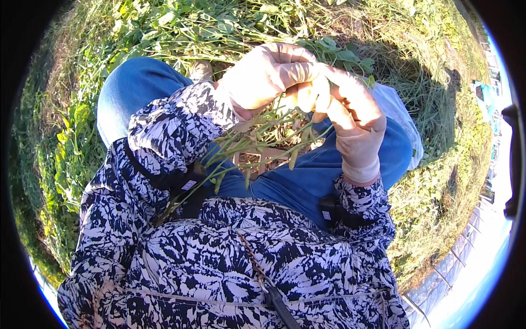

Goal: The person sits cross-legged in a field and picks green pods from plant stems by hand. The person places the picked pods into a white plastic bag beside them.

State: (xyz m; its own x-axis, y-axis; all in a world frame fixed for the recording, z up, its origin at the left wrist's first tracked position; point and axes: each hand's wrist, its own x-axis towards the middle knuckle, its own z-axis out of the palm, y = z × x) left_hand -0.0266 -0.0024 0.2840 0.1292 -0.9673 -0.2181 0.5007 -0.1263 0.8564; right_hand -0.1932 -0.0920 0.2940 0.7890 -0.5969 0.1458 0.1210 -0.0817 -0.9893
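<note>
Both my hands wear pale, close-fitting gloves and meet above my lap. My left hand (269,76) is curled at the upper end of a bean plant (254,135) with thin green stems and plump pods. The fingers of my right hand (355,111) are bent around the same end and touch the left fingers. A pod (319,117) shows beside the right fingertips. Other pods (293,159) hang lower down, and the stems trail across my lap towards my left forearm. My fingers hide exactly where each one grips.
Between my legs in blue jeans (135,82) is a slatted crate-like object (265,158), partly hidden. A translucent plastic bag (396,111) lies beyond my right knee. Cut leafy plants (197,24) cover the ground ahead. A strap with a chain (279,302) hangs at my chest.
</note>
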